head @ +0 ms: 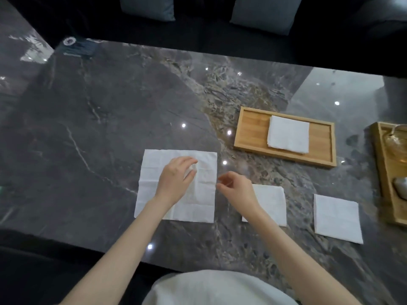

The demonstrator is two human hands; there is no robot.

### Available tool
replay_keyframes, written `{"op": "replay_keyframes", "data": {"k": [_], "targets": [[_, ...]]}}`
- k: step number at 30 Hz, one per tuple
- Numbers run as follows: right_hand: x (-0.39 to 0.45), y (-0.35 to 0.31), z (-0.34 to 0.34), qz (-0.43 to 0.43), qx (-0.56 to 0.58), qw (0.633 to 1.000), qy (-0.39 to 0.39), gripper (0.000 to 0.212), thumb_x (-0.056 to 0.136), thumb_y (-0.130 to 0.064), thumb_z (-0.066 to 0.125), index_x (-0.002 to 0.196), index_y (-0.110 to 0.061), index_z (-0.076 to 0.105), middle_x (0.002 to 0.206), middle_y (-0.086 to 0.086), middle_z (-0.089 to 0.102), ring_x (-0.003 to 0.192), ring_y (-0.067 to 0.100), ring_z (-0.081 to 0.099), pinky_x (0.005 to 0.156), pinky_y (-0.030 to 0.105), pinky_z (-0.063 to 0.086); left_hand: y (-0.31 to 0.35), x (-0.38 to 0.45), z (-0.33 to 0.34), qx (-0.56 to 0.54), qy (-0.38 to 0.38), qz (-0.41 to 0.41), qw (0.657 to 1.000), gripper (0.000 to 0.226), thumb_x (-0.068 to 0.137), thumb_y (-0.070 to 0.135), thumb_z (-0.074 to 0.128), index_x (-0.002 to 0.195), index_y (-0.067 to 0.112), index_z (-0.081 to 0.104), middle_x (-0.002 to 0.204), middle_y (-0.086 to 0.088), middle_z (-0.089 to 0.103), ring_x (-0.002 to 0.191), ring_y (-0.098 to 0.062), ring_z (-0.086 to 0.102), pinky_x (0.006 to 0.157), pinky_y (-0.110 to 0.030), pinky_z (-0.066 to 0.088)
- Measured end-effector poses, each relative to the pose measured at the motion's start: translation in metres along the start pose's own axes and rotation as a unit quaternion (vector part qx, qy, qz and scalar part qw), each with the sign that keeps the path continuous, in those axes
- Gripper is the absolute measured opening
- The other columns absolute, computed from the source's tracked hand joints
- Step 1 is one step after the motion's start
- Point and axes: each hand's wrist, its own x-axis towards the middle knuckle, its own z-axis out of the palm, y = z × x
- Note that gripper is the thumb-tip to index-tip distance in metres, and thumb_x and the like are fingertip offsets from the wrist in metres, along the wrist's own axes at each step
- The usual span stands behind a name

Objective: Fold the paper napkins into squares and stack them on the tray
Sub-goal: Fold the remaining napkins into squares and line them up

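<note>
A large unfolded white napkin (158, 172) lies flat on the dark marble table (99, 128). My left hand (176, 179) is over its middle, thumb and fingertips pinching a small bit of the paper. My right hand (236, 190) is at the napkin's right edge, with curled fingers pinching that edge. Two folded square napkins lie to the right, one (273, 203) partly under my right wrist and the other (338, 217) further right. A wooden tray (251, 130) behind them holds a stack of folded napkins (288, 135).
A second wooden tray (378, 164) with glassware stands at the table's right edge. Grey cushions (264, 14) sit on a dark sofa beyond the far edge. The table's near edge runs just in front of my lap.
</note>
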Motion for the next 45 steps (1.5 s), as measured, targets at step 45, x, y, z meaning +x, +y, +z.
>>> {"op": "replay_keyframes", "data": {"k": [45], "targets": [[-0.002,-0.017,0.024,0.098,0.294,0.947,0.081,0.041,0.082,-0.010,0.068,0.119,-0.018,0.052,0.079,0.005,0.061,0.078,0.014,0.060,0.078,0.029,0.051,-0.045,0.084,-0.030,-0.265,-0.033,-0.102,0.958,0.003,0.087,0.015,0.055,0.088,0.016,0.058,0.081,0.006,0.060,0.081,-0.013,0.056,0.071,-0.015,0.043]]}}
